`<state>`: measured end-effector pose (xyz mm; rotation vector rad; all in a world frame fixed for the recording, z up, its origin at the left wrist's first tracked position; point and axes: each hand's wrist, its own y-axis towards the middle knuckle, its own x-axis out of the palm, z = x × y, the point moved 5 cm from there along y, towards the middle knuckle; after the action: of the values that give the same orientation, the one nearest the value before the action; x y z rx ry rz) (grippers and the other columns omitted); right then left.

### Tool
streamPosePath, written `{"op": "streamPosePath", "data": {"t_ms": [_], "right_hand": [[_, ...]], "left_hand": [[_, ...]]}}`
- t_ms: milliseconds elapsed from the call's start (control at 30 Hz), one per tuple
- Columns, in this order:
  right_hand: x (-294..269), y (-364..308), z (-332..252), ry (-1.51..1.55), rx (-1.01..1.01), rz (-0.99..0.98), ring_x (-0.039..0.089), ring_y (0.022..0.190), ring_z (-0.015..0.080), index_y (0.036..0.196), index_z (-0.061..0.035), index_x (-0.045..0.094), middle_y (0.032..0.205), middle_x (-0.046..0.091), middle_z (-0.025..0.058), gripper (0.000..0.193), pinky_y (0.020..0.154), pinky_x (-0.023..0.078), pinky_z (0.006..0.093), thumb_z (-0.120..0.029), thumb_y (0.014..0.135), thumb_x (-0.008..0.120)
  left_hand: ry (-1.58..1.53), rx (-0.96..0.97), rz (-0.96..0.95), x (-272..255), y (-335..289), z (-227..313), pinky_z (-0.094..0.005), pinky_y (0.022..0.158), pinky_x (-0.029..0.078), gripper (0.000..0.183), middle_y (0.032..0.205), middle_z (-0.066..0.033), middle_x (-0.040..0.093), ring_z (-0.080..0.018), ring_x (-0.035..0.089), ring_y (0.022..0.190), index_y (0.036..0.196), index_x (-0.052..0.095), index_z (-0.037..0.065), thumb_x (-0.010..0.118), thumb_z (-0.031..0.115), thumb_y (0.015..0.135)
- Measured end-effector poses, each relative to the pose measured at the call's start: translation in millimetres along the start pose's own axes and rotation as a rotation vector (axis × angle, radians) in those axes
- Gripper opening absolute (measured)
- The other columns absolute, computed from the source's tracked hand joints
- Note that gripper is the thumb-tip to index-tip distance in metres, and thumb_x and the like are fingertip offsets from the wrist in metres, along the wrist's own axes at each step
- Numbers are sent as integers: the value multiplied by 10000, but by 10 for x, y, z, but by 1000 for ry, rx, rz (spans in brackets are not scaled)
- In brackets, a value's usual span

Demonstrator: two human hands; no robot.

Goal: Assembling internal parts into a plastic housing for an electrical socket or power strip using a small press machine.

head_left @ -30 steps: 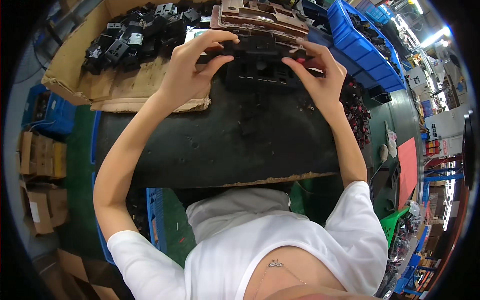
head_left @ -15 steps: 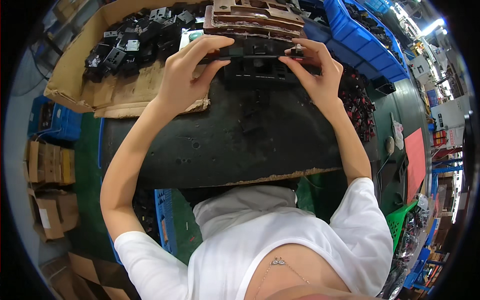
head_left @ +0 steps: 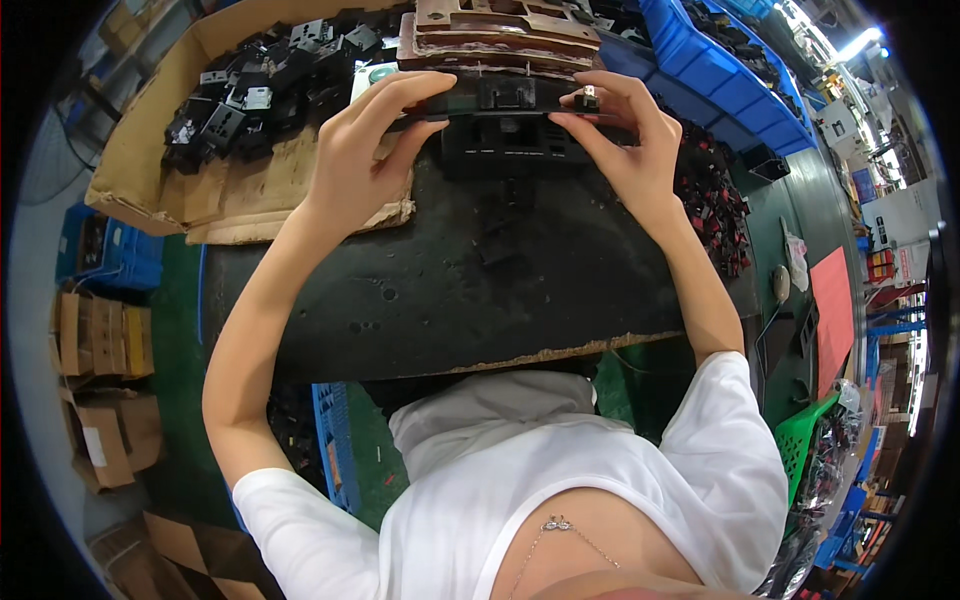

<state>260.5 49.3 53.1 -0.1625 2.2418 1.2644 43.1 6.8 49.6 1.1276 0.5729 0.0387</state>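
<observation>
Seen from above, a person in a white T-shirt reaches both bare arms forward over a dark work mat [head_left: 470,290]. The left hand [head_left: 365,160] is half open, its fingers curled over the left end of a long black plastic part [head_left: 505,100] and its thumb pressing from below, so the hand grips that end. The right hand [head_left: 625,140] is curved the same way around the right end, fingertips on the top edge and thumb underneath, and it pinches a small silvery piece [head_left: 588,98] against the part. The black plastic part runs level between the two hands, at the far edge of the mat, right above a second black block [head_left: 510,150] that rests on the mat; whether the two touch cannot be told. Just beyond the part lies a stack of brown trays [head_left: 500,35]. To the left, a flattened cardboard box [head_left: 150,150] carries a heap of small black components [head_left: 265,85]. To the right of the right hand lies a pile of dark red and black pieces [head_left: 710,195], and behind it stand blue bins [head_left: 730,75].
</observation>
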Motion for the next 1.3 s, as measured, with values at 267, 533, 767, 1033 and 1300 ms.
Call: {"op": "streamPosePath", "data": {"t_ms": [267, 533, 767, 1033, 1300], "right_hand": [[-26, 1, -26, 33, 108, -55, 642, 817, 118, 1074, -12, 559, 929, 651, 84, 365, 712, 512, 218, -38, 742, 711], [103, -36, 200, 929, 717, -310, 667, 744, 187, 1123, 21, 513, 963, 631, 114, 292, 634, 561, 219, -190, 921, 496], [289, -237, 427, 1334, 1283, -267, 631, 545, 128, 1021, 20, 542, 747, 633, 130, 225, 424, 510, 137, -171, 915, 486], [337, -312, 483, 1364, 1402, -182, 601, 512, 75, 977, -1, 542, 726, 622, 123, 184, 420, 510, 120, -164, 910, 490], [321, -303, 489, 1455, 1347, -281, 626, 588, 101, 1080, 10, 524, 776, 613, 120, 239, 462, 527, 123, -164, 920, 487]], "left_hand": [[23, -21, -10, -15, 4, 10, -268, 708, 505, 324, 985, -85, 629, -205, 619, 797, 1049, 589, 39, 657, -31, 740], [-486, -723, 33, 21, -75, -230, -201, 651, 472, 296, 899, -73, 658, -74, 590, 764, 1039, 552, 34, 685, 33, 775], [-889, -1038, -25, 88, -203, -417, -269, 696, 532, 419, 901, -144, 642, -210, 659, 759, 1006, 570, -24, 513, 379, 905], [-890, -1065, -30, 113, -167, -336, -289, 674, 547, 427, 893, -189, 656, -238, 664, 714, 915, 596, -14, 519, 405, 893], [-833, -1038, -134, 54, -183, -397, -277, 597, 517, 542, 765, -138, 648, -209, 646, 644, 840, 591, 11, 404, 515, 907]]}}
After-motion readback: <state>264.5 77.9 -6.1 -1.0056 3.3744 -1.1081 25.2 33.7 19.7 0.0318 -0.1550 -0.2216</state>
